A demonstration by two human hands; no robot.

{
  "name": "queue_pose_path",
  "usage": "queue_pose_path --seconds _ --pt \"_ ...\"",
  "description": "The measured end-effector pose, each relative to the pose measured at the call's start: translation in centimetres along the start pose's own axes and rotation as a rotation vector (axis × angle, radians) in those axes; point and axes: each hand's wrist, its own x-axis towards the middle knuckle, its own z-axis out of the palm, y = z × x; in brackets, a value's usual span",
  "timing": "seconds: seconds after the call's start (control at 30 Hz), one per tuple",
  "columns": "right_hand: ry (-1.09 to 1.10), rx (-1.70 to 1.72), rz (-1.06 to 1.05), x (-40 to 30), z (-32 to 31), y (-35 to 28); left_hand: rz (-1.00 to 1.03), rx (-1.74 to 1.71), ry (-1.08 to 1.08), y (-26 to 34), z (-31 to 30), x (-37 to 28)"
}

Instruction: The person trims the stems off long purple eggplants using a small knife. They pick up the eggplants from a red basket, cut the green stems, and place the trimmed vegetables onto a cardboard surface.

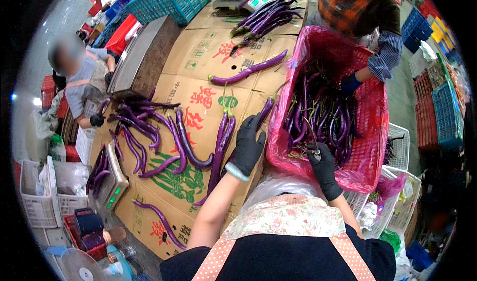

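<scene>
My left hand, in a black glove, grips a purple long eggplant whose green stem points toward the crate. My right hand, also black-gloved, holds a thin curved tool, apparently a small knife, with a shiny part at the fingers. Under that tool is a pink crate lined with pink plastic film, holding many long eggplants. Left of my left hand, two eggplants lie side by side on flattened cardboard; part of the held eggplant is hidden by the glove.
Loose eggplants lie at the left, and a bundle at the far end. A digital scale bears eggplants. One co-worker stands left; another's gloved hand reaches into the crate. White baskets stand at right.
</scene>
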Motion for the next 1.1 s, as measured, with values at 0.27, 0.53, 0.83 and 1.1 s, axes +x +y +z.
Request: queue_pose_path --seconds 0.27,0.53,0.83,1.1 --pt "0.005 0.459 0.438 0.3 -0.7 1.3 -0.196 0.011 -0.136 -5.2 7.0 6.6" --pt "0.032 0.298 0.152 0.7 -0.5 0.9 -0.365 -0.654 -0.417 0.6 1.2 6.1" --pt "0.074 -0.063 -0.237 6.3 -2.8 -5.5 -0.353 -0.748 -0.513 7.1 -0.3 3.5" --pt "0.144 -0.127 -0.274 6.1 -1.7 -3.6 -0.289 -0.733 -0.607 9.7 -0.5 2.5"
